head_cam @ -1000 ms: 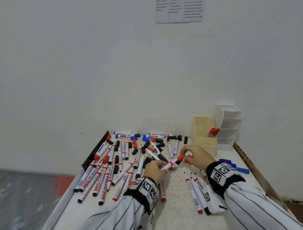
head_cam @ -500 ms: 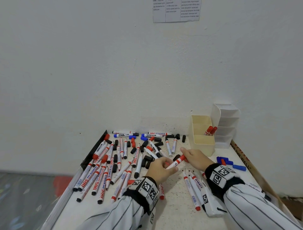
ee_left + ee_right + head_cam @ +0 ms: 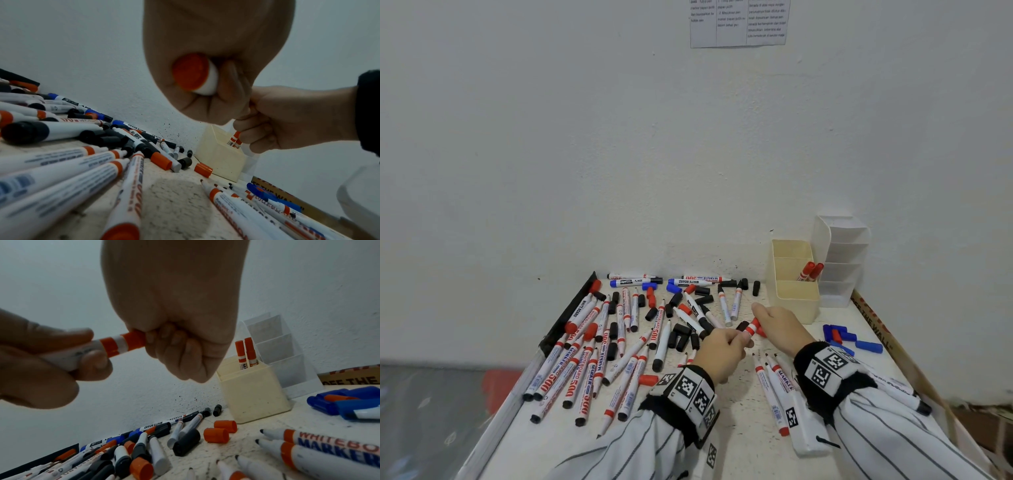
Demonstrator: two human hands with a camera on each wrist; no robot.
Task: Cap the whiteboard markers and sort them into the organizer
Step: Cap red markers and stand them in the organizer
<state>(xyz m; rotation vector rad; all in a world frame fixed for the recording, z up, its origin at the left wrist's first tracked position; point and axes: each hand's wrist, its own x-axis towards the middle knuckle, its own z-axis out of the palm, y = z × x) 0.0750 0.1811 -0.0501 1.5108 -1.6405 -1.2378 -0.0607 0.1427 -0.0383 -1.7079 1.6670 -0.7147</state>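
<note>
red marker | left hand grips barrel | right hand grips cap (seemingly seated)

The marker held at the frame's centre is white with a red band and a red cap; its end plug is red too. Markers at the lower left are white with red and blue lettering, some with black ends. Loose caps in the middle are black, and a cluster of blue caps with one red among them lies at the right. The organizer is cream, the stepped holder behind it white. Both sleeves are white with thin dark stripes, and the wristbands are black with black-and-white square-code tags. The table is speckled white.
</note>
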